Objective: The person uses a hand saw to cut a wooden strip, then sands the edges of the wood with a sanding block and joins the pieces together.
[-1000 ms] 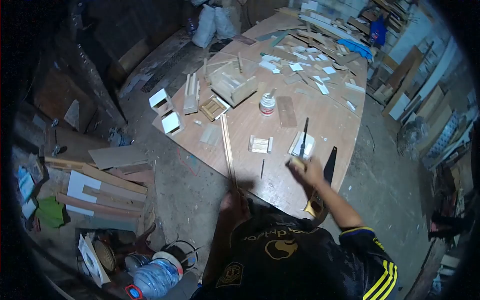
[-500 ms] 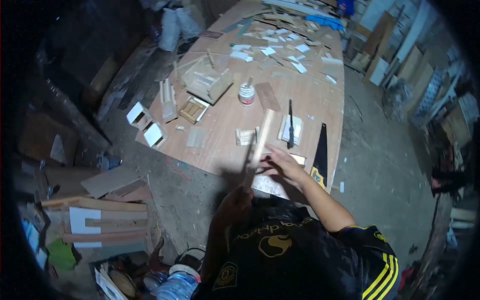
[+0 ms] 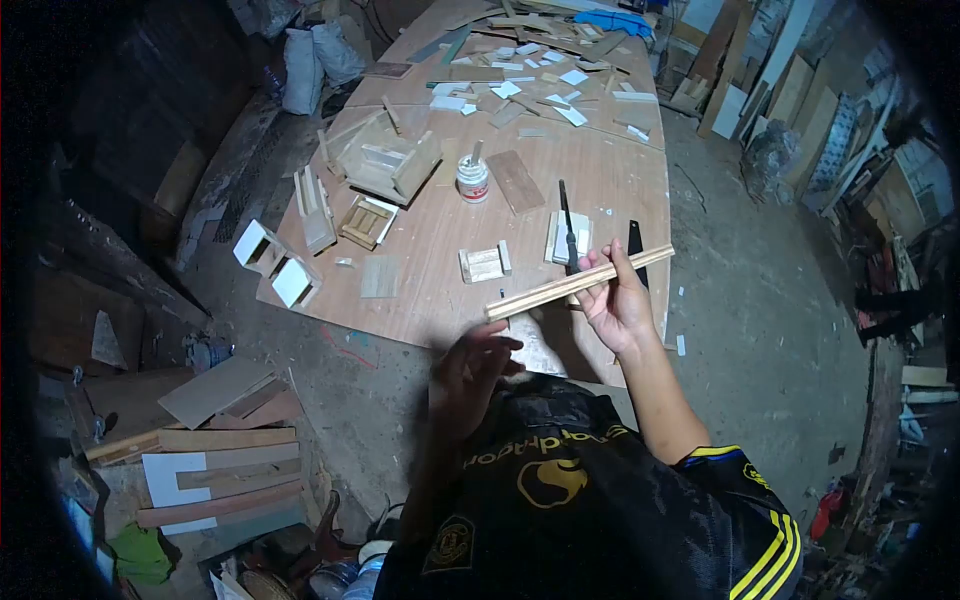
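A narrow strip of wood point(image 3: 540, 296) with a groove along its length lies slanted across my view, above the near edge of the worktable. My right hand point(image 3: 622, 318) grips it right of its middle, thumb over the top and fingers beneath. In shadow below the strip's left end, my left hand point(image 3: 472, 368) has its fingers apart and holds nothing. A small wooden piece with raised ends point(image 3: 485, 264) rests on the table beyond the strip. A dark, long-handled tool point(image 3: 569, 228) lies over white-topped pieces point(image 3: 555, 240), and a handsaw point(image 3: 635, 242) is partly hidden behind the strip.
On the worktable point(image 3: 430, 300) stand an open white jar point(image 3: 472, 180) with a stick in it, a wooden box-like assembly point(image 3: 390, 160) and a flat brown board point(image 3: 516, 182). Several offcuts cover the far end. Boards point(image 3: 220, 440) lie on the floor at left.
The wood strip has swung from nearly upright to a slant across my view. My right hand now grips it farther along, and my left hand has come off its lower end.
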Tool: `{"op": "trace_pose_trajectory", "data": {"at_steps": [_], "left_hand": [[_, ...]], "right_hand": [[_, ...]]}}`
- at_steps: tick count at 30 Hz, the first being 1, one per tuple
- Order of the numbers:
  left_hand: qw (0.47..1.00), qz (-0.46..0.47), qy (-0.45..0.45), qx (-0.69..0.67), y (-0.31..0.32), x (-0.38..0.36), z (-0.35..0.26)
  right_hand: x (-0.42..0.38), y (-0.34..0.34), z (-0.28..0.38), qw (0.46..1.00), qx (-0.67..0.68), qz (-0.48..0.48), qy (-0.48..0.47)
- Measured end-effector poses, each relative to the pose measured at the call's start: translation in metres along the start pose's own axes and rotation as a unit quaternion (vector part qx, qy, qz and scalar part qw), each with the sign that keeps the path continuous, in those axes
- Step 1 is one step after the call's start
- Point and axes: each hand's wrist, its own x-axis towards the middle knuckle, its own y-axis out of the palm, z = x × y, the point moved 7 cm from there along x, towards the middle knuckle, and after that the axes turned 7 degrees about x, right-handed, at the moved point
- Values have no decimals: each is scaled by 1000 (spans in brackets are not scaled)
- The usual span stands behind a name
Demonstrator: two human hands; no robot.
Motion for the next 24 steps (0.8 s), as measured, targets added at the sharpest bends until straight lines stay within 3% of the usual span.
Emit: {"op": "trace_pose_trajectory", "data": {"at_steps": [5, 12, 15, 17, 18, 20, 24], "left_hand": [[995, -34, 98, -2, -9, 9, -17], [998, -38, 42, 29, -16, 18, -8], [985, -86, 111, 97, -21, 17, -12], [936, -199, 186, 225, -32, 11, -26], [935, -201, 186, 225, -34, 12, -26], [858, -250, 273, 355, -36, 7, -41], [828, -257, 293, 403, -40, 8, -46]], "right_hand": [[0, -13, -3, 1000, 9, -6, 1], [-8, -13, -6, 999, -9, -37, -10], [-12, -7, -7, 999, -14, -32, -15], [-14, -4, -8, 999, -18, -32, -18], [-15, -2, -9, 999, -21, -33, -20], [-18, 2, -13, 999, -16, -31, -23], [-21, 8, -17, 998, -24, -36, -36]]}}
